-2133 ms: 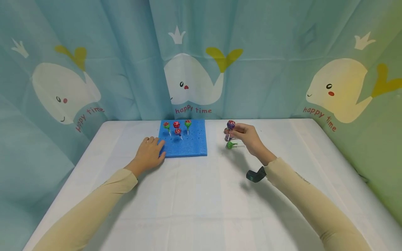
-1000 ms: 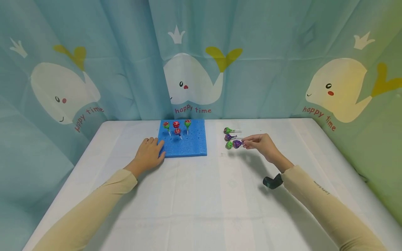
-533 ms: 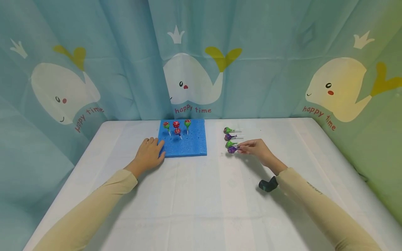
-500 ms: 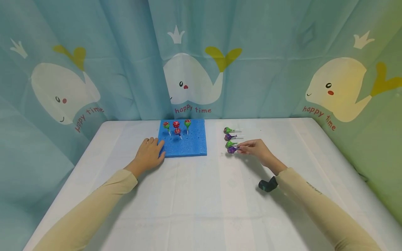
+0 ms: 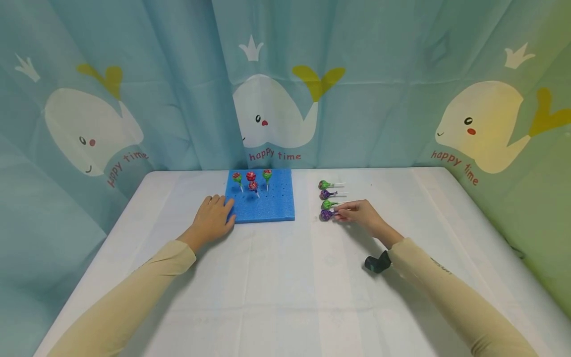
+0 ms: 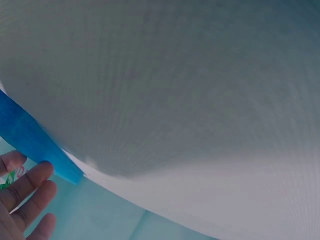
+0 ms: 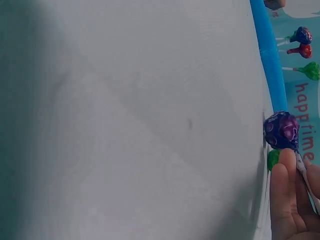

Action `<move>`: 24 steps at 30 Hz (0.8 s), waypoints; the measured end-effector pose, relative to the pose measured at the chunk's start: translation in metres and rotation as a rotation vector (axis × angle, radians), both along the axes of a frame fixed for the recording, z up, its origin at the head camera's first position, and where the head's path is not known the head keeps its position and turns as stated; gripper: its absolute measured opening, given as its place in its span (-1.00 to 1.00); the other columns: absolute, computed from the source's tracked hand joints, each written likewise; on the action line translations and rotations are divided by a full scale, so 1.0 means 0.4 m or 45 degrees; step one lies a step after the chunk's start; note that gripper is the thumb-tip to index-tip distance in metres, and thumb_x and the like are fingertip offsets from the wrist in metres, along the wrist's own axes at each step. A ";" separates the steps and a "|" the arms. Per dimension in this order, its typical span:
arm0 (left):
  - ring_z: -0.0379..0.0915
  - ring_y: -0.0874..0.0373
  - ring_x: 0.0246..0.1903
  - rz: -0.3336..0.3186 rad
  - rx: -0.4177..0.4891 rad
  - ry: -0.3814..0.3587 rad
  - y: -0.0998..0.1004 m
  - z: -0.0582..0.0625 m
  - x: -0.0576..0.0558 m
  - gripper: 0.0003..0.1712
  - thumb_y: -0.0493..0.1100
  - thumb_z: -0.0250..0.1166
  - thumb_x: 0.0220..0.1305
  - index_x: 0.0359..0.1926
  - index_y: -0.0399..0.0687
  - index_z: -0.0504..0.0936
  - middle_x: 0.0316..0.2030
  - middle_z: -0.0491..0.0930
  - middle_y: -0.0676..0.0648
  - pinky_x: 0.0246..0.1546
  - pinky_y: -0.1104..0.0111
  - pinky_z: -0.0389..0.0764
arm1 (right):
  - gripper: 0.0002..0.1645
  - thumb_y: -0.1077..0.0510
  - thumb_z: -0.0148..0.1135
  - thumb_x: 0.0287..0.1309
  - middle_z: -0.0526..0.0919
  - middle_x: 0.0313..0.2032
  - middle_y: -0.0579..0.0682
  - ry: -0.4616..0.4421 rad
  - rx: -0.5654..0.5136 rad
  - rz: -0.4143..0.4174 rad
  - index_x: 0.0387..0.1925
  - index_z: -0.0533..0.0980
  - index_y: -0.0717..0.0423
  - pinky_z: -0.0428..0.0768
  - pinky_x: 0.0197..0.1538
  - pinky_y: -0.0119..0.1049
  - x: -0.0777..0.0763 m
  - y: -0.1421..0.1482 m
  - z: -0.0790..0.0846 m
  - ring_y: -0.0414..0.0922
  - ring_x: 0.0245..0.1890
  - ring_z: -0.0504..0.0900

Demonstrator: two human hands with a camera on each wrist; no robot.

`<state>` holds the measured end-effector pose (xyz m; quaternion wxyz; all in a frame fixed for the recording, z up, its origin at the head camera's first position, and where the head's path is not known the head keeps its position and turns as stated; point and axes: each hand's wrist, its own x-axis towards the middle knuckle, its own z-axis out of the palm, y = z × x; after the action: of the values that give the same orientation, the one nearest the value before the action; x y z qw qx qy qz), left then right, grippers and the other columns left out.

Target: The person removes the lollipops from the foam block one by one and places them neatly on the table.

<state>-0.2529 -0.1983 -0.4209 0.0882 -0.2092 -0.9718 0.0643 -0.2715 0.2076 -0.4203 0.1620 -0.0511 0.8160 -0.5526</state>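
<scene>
— What is gripped at right?
— A purple lollipop [image 5: 326, 215], its ball-shaped head sheathed in glossy patterned film, its thin pale stick pinched between thumb and fingers of the right hand [image 5: 362, 215].
— What is laid nearby?
— Three lollipops [image 5: 325, 195], green, purple and green, are lined up just beyond it, sticks pointed right. Farther left, a blue foam board [image 5: 263, 211] is pitted with small holes; four lollipops [image 5: 253, 186] are stood there, heads up, some tilted.
— And the left hand [image 5: 211, 219]?
— It is rested on the board's left edge, fingers loosely spread, nothing gripped.
— The setting?
— A white cloth-covered table [image 5: 285, 287], backed by a pale blue curtain [image 5: 379, 126] hung in folds and printed with white whales [image 5: 272, 111].
— Where is the purple head placed?
— Just left of the right hand's fingertips; whether the table is touched cannot be told.
</scene>
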 end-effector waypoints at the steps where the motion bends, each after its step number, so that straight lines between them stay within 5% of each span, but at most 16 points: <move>1: 0.41 -0.15 -0.09 0.001 0.000 0.001 0.000 0.000 0.000 -0.52 0.01 0.07 0.27 0.04 -0.26 0.42 -0.11 0.52 -0.29 0.05 -0.01 0.38 | -0.62 0.31 0.06 0.26 0.71 -0.22 0.22 0.004 0.004 0.007 0.04 0.44 0.50 0.62 -0.13 -0.43 -0.002 0.001 -0.002 -0.30 -0.34 0.71; 16: 0.40 -0.16 -0.03 0.018 0.001 -0.024 0.001 0.000 0.002 -0.50 0.01 0.07 0.28 0.09 -0.26 0.42 -0.06 0.51 -0.30 0.10 -0.02 0.37 | -0.68 0.32 0.12 0.21 0.62 -0.08 0.37 0.103 0.133 0.003 -0.06 0.50 0.50 0.62 -0.16 -0.40 -0.002 0.046 0.009 -0.33 -0.32 0.68; 24: 0.42 -0.17 -0.10 -0.026 0.013 0.055 -0.004 -0.006 -0.001 -0.54 -0.01 0.10 0.24 0.01 -0.27 0.44 -0.15 0.53 -0.29 0.02 -0.01 0.38 | -0.71 0.26 0.14 0.22 0.72 -0.26 0.09 0.053 0.297 -0.054 -0.09 0.55 0.38 0.55 -0.29 -0.49 -0.001 0.060 0.018 -0.37 -0.39 0.61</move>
<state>-0.2532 -0.1999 -0.4232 0.1108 -0.2173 -0.9678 0.0627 -0.2720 0.2314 -0.4131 0.1384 -0.0261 0.8788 -0.4559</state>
